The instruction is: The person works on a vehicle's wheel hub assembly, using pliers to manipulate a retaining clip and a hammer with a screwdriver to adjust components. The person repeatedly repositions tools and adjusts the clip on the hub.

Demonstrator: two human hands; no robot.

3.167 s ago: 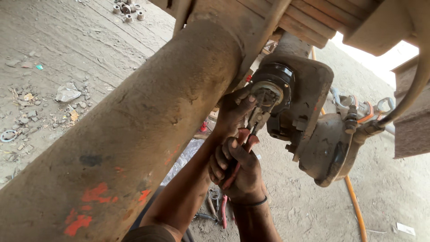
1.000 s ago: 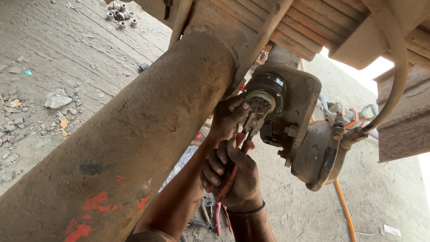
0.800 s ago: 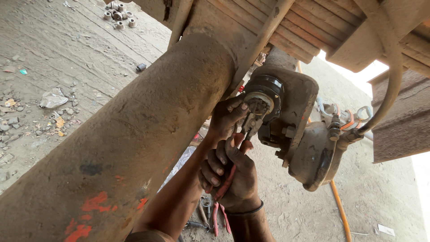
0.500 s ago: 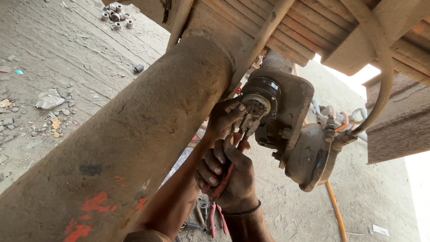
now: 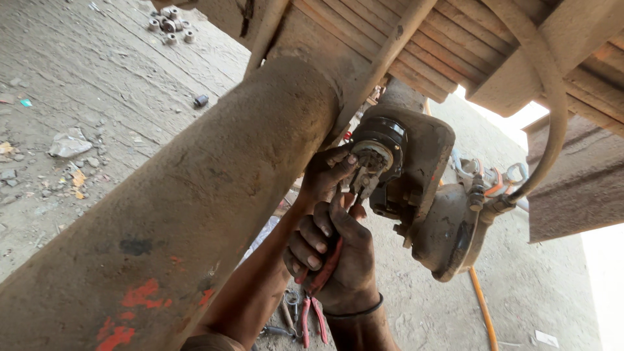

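Both hands point(image 5: 338, 250) stay at the shaft end point(image 5: 372, 155).

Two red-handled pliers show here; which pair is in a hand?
The pliers gripped in the right hand below the round fitting; the other pair lies on the ground.

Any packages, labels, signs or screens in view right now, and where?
No signs, screens or readable labels.
Crumpled wrapper or scrap: on the dirt at far left, pale grey-white, creased.
Small flat piece: on the ground at bottom right, whitish, rectangular; too small to tell if it is a label.
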